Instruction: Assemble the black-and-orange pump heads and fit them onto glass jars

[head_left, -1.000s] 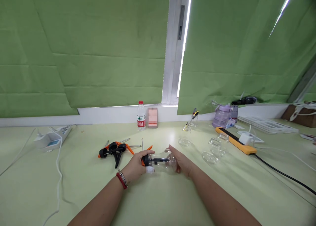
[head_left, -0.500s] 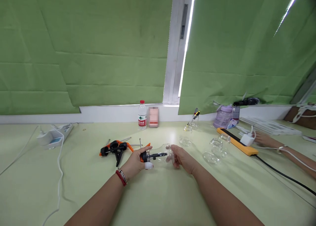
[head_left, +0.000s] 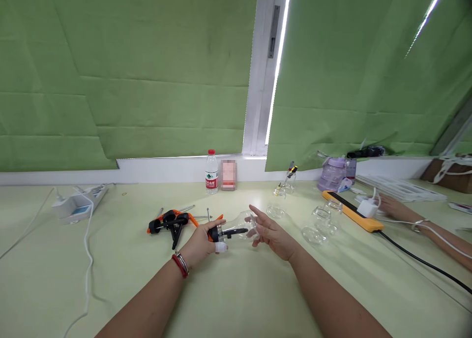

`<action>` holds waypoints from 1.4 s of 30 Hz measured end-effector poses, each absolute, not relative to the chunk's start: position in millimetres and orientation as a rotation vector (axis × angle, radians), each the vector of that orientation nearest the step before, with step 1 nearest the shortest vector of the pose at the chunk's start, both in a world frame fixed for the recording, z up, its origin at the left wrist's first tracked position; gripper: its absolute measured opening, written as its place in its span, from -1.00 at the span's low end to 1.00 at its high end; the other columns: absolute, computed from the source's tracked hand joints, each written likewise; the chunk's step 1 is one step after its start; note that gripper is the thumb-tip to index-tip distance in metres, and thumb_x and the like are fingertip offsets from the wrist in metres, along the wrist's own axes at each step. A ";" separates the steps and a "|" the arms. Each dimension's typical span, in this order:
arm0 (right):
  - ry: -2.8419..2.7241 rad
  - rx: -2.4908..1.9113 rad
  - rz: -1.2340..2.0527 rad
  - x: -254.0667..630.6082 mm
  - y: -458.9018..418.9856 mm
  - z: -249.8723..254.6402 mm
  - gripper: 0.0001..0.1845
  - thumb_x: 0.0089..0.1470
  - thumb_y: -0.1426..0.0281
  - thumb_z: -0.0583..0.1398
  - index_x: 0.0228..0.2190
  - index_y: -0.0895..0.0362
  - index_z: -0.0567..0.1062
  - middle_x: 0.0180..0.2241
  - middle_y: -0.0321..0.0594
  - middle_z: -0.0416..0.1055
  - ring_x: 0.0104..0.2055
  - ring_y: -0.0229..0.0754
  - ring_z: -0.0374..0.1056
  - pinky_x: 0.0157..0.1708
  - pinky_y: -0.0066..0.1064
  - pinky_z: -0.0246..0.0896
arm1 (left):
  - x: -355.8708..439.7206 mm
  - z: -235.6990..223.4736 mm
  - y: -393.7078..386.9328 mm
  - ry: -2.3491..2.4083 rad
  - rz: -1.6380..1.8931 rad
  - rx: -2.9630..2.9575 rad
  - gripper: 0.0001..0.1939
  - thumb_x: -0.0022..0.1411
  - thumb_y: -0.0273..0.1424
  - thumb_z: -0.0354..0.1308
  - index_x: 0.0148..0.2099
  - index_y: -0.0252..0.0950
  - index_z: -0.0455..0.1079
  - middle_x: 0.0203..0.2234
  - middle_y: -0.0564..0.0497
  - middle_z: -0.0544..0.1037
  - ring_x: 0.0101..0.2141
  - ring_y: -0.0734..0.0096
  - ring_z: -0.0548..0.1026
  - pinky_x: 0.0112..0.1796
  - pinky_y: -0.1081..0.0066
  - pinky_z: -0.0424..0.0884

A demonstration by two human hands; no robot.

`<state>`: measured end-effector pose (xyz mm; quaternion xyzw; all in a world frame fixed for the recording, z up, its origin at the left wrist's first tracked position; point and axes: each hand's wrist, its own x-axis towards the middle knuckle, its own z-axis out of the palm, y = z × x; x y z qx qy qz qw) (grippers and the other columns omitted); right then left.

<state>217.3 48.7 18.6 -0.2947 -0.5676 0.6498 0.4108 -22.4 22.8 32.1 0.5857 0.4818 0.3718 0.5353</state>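
Observation:
My left hand [head_left: 203,240] is closed around the neck end of a clear bottle [head_left: 241,221] lying on its side. A black tool [head_left: 235,232] with a little orange at its thick end runs through the neck into the bottle; its exact kind is unclear. White tape wraps one finger of this hand. My right hand [head_left: 275,233] is at the wide base of the bottle, fingers stretched and apart; whether the fingertips touch it I cannot tell. Left of my hands lie orange and black clamps [head_left: 173,223] in a pile, with metal rods beside them.
A red-capped water bottle [head_left: 211,173] stands at the back by a blurred pink box [head_left: 228,175]. Several clear jars [head_left: 322,220] are on the right, near a yellow power strip [head_left: 354,212]. Another person's hand [head_left: 396,210] is beyond it. White cables [head_left: 88,249] run along the left.
My right hand's fingers have loosened and spread from the bottle's base. The bottle stays in my left hand, its wide end tipped slightly upward.

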 end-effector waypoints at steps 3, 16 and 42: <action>-1.412 -0.752 1.700 218.0 49.3 17.1 -0.38 0.08 0.15 0.17 0.13 -0.05 0.15 -0.10 -0.13 0.29 -0.33 -0.20 0.42 -0.39 -0.32 0.32 | -21.3 33.3 21.1 1.133 0.871 1.413 -0.15 -0.27 -0.41 0.38 0.16 -0.37 0.26 -0.53 0.15 0.30 -0.52 0.54 0.27 -0.43 0.46 0.28; -1.446 -0.869 1.878 217.5 52.3 8.8 -0.54 0.09 0.00 0.05 -0.13 0.06 0.17 -0.42 -0.22 0.45 -0.55 -0.16 0.44 -0.61 -0.39 0.30 | -27.9 30.9 23.3 1.126 0.864 1.446 -0.20 -0.27 -0.44 0.38 0.12 -0.30 0.31 -0.51 0.17 0.26 -0.47 0.53 0.27 -0.38 0.50 0.25; -1.459 -0.804 1.760 215.8 50.2 13.5 -0.37 0.02 0.09 0.19 0.08 0.00 0.19 -0.18 -0.12 0.36 -0.37 -0.16 0.45 -0.55 -0.43 0.29 | -23.6 33.6 21.3 1.140 0.899 1.408 -0.21 -0.26 -0.43 0.38 0.10 -0.33 0.31 -0.50 0.14 0.30 -0.49 0.53 0.28 -0.41 0.48 0.28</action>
